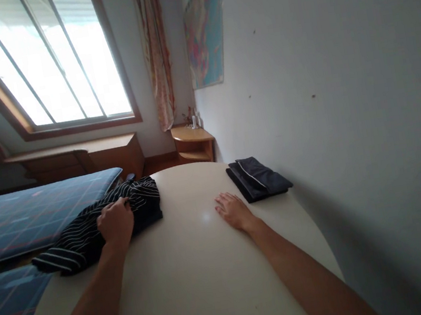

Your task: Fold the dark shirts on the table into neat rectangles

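My left hand [115,220] is closed on a black garment with white stripes [83,236], pinching its cloth. The garment lies bunched along the left edge of the round white table [199,287], with a plain dark part at its right end. Whether it is a shirt or something else I cannot tell. My right hand [234,211] lies flat on the tabletop with its fingers stretched out, holding nothing. Just beyond it, apart from the fingers, a folded dark garment [260,179] with a thin white line sits near the table's right edge.
Beds with blue checked covers [36,214] stand to the left of the table. A white wall [369,127] runs close along the right. Farther back are a wooden desk [112,142], a corner shelf [193,134] with small items, a window [55,59] and a curtain [157,54].
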`<state>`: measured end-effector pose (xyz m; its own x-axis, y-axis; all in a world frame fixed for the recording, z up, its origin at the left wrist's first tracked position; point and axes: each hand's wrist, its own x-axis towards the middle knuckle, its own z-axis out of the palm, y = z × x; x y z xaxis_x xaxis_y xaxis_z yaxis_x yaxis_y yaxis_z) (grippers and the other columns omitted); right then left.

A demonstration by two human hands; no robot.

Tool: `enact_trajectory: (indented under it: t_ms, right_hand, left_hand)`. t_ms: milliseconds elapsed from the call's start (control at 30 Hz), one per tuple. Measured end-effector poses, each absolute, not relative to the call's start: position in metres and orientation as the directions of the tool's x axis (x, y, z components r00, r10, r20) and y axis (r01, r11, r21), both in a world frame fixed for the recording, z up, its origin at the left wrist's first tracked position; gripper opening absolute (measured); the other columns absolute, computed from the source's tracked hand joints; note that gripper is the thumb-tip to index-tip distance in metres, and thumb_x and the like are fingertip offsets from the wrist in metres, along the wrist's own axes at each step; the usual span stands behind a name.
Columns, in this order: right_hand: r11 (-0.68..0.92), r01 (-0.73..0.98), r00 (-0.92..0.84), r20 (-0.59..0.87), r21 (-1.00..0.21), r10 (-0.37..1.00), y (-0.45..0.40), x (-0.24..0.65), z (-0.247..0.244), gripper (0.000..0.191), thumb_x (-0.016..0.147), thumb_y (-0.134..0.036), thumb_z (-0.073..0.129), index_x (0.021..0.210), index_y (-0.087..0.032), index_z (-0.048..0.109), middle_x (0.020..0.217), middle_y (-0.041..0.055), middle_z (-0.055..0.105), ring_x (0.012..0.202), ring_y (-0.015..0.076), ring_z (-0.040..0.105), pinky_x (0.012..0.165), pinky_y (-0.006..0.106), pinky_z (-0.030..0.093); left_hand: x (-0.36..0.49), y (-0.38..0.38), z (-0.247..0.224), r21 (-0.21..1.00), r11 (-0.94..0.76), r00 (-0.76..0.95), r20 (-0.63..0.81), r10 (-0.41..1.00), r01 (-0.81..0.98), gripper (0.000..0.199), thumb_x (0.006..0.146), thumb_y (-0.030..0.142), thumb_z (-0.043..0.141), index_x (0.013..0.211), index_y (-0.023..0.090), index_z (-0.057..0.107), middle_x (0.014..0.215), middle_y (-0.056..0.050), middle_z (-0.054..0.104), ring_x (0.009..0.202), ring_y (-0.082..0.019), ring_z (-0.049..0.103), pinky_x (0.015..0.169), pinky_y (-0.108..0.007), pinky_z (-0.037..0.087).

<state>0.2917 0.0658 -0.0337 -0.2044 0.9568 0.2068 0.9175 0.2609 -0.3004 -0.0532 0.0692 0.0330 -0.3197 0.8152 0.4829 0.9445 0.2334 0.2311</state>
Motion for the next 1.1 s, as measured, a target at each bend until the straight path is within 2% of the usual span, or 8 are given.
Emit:
enact_trajectory:
  t_ms: [133,267,467,600,733,867,967,1100]
  right_hand:
    - [0.186,0.958,-0.098,0.358,-0.219,0.929,0.07,0.3,-0.022,0.05,0.096,-0.034,0.044,0.139,-0.011,0.055,0.151,0.0153,0.046,0.145,0.0266,0.032,0.121,0.044,0.016]
    - [0.036,0.985,0.055,0.5,-0.171,0.864,0.074,0.328,-0.017,0.057,0.093,-0.031,0.046,0.146,-0.009,0.044,0.157,0.0183,0.036,0.148,0.0305,0.022,0.121,0.05,0.009]
    - [-0.124,0.979,0.178,0.394,-0.16,0.902,0.078,0.353,-0.032,0.069,0.09,-0.038,0.052,0.148,-0.005,0.037,0.151,0.0248,0.042,0.141,0.0356,0.037,0.117,0.052,0.019]
    - [-0.13,0.977,0.189,0.402,-0.169,0.896,0.077,0.346,-0.031,0.068,0.091,-0.038,0.052,0.147,-0.003,0.038,0.153,0.0265,0.038,0.144,0.0369,0.031,0.118,0.055,0.013]
    - [0.15,0.937,-0.005,0.418,-0.315,0.909,0.063,0.334,-0.011,0.062,0.096,-0.045,0.045,0.145,-0.007,0.044,0.155,0.0215,0.038,0.149,0.0331,0.023,0.12,0.055,0.012]
    - [0.584,0.601,-0.414,0.412,-0.546,0.811,0.036,0.314,0.013,0.059,0.097,-0.055,0.044,0.145,-0.021,0.045,0.154,0.0108,0.043,0.147,0.0232,0.029,0.119,0.043,0.027]
    - [0.613,0.453,-0.49,0.394,-0.647,0.778,0.02,0.293,0.018,0.064,0.089,-0.052,0.063,0.143,-0.023,0.046,0.137,0.0101,0.061,0.128,0.0231,0.054,0.109,0.039,0.04]
    - [0.548,0.42,-0.434,0.37,-0.724,0.821,0.02,0.273,0.01,0.029,0.092,-0.043,0.06,0.107,-0.02,0.068,0.095,0.0039,0.074,0.082,0.0184,0.067,0.075,0.03,0.051]
  left_hand:
    - [-0.045,0.066,0.049,0.287,0.219,-0.348,0.551,0.758,0.933,0.038,0.098,0.031,0.042,0.123,0.016,0.066,0.105,-0.018,0.071,0.094,-0.034,0.066,0.083,-0.045,0.049]
    - [-0.028,0.057,0.066,0.305,0.066,-0.26,0.66,0.705,0.95,0.036,0.099,0.031,0.041,0.123,0.019,0.065,0.11,-0.014,0.071,0.1,-0.031,0.066,0.088,-0.041,0.048]
    - [0.014,0.035,0.081,0.318,-0.211,-0.063,0.673,0.737,0.924,0.032,0.099,0.03,0.042,0.12,0.023,0.064,0.119,-0.005,0.071,0.106,-0.025,0.066,0.09,-0.033,0.049]
    - [0.047,0.015,0.078,0.328,-0.465,0.188,0.614,0.766,0.822,0.031,0.098,0.026,0.042,0.117,0.024,0.066,0.117,-0.002,0.072,0.106,-0.022,0.068,0.092,-0.031,0.05]
    - [0.071,0.004,0.067,0.345,-0.606,0.419,0.482,0.769,0.717,0.03,0.099,0.028,0.043,0.117,0.028,0.067,0.114,0.0,0.074,0.103,-0.019,0.069,0.091,-0.028,0.05]
    - [0.077,0.006,0.056,0.385,-0.588,0.452,0.391,0.802,0.711,0.029,0.098,0.029,0.045,0.114,0.028,0.069,0.11,0.0,0.075,0.101,-0.02,0.07,0.09,-0.029,0.05]
    - [0.073,0.011,0.052,0.419,-0.535,0.42,0.341,0.841,0.733,0.027,0.097,0.033,0.048,0.113,0.025,0.067,0.105,-0.004,0.075,0.097,-0.022,0.07,0.087,-0.03,0.05]
    - [0.068,0.01,0.053,0.414,-0.409,0.353,0.209,0.912,0.813,0.034,0.094,0.041,0.052,0.123,0.024,0.059,0.106,-0.007,0.074,0.1,-0.026,0.07,0.084,-0.033,0.05]
